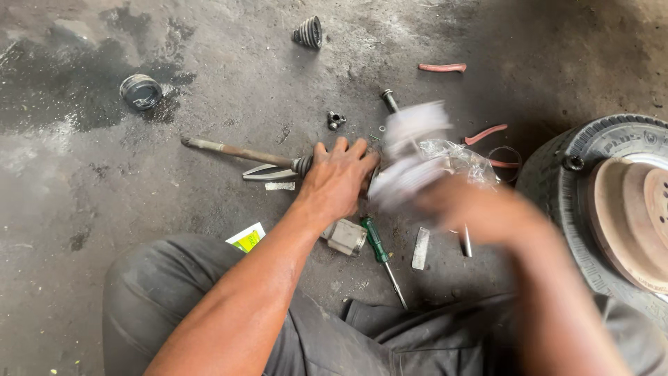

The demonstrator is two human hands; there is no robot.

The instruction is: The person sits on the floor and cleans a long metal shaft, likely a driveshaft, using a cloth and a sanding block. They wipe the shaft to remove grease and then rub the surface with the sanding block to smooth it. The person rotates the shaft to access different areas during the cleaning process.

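Note:
A long metal axle shaft [233, 150] lies on the stained concrete floor, its thin end pointing left. My left hand [337, 177] grips the shaft at its thicker right end, knuckles up. My right hand [463, 205] is motion-blurred just right of it and holds a white rag or wad [410, 157] against the joint end of the shaft. A crumpled clear plastic bag [466, 160] lies behind the rag.
A green-handled screwdriver [379, 247], a small metal cylinder [346, 237] and a flat metal strip [420, 248] lie near my knees. Rubber boots [308, 32] [140, 91] sit at the back. A tyre with a rusty wheel [612, 202] stands right. Red strips [442, 67] lie beyond.

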